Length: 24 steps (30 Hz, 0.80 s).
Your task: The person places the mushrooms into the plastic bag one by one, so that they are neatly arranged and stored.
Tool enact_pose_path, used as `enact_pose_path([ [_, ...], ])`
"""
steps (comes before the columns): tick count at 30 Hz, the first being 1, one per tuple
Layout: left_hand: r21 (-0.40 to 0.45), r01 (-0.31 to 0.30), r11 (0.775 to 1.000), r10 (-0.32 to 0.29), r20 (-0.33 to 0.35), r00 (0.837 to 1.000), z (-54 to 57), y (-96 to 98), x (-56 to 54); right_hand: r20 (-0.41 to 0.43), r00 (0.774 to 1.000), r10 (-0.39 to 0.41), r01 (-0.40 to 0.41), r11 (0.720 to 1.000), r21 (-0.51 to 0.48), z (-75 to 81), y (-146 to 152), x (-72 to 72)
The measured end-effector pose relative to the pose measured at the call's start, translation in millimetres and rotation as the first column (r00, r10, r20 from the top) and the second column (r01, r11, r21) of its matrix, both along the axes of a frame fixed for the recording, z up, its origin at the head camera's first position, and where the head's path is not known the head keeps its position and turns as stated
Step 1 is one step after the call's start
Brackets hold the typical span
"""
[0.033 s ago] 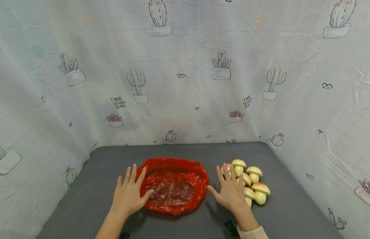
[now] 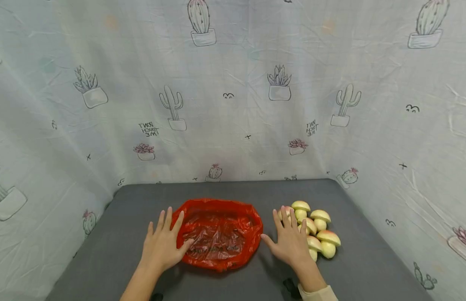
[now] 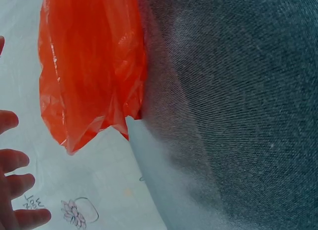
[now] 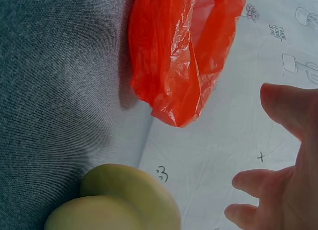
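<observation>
A red plastic bag (image 2: 218, 238) sits on the dark grey table with its mouth spread wide toward me. My left hand (image 2: 163, 244), fingers spread and straight, hovers at the bag's left rim and overlaps it in the head view. On the other side my right hand (image 2: 289, 242) is spread the same way, its thumb close to the bag's right rim. Several yellow mushroom-shaped pieces (image 2: 328, 242) with reddish tops lie just right of that hand, partly hidden behind its fingers. Both hands hold nothing. In the right wrist view, one pale mushroom (image 4: 117, 200) shows beneath the hand.
The grey cloth-covered table (image 2: 116, 234) ends at a white curtain (image 2: 233, 125) printed with cacti and potted plants, which hangs behind and along both sides. A beige sleeve (image 2: 318, 292) covers the right forearm.
</observation>
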<state>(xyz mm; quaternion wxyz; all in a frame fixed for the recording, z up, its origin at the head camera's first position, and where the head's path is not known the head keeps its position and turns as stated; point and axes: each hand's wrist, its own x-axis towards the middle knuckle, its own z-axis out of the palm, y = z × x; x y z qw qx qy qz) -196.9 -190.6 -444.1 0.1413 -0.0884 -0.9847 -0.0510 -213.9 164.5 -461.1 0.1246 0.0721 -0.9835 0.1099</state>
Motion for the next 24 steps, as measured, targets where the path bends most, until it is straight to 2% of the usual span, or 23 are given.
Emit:
enact_pose_path([
  [7, -0.026, 0.036, 0.999, -0.035, 0.026, 0.999, -3.2, -5.8, -7.3, -0.018, 1.000, 0.003, -0.004, 1.000, -0.029, -4.3, 2.8, -0.2],
  [9, -0.033, 0.050, 0.998, -0.050, 0.001, 0.999, -2.8, -8.5, -10.4, -0.052, 0.999, 0.016, -0.018, 0.999, -0.043, -4.0, 5.1, -2.3],
  [14, -0.021, 0.057, 0.998, -0.059, -0.104, 0.993, -5.7, -19.8, -4.3, -0.150, 0.985, 0.080, -0.102, 0.985, -0.140, -1.5, 12.9, -1.5],
  [16, -0.002, 0.050, 0.999, -0.050, -0.121, 0.991, -6.3, -25.1, -1.6, -0.170, 0.981, 0.095, -0.132, 0.967, -0.218, -0.5, 17.9, -0.2],
  [20, 0.065, 0.046, 0.997, -0.040, -0.093, 0.995, -6.9, -35.0, 2.5, -0.158, 0.982, 0.105, -0.157, 0.917, -0.367, 1.1, 32.5, 5.6],
  [24, 0.134, 0.112, 0.985, -0.104, -0.066, 0.992, -7.1, -40.9, 0.9, -0.164, 0.983, 0.082, -0.151, 0.870, -0.469, 3.0, 53.1, 13.1],
])
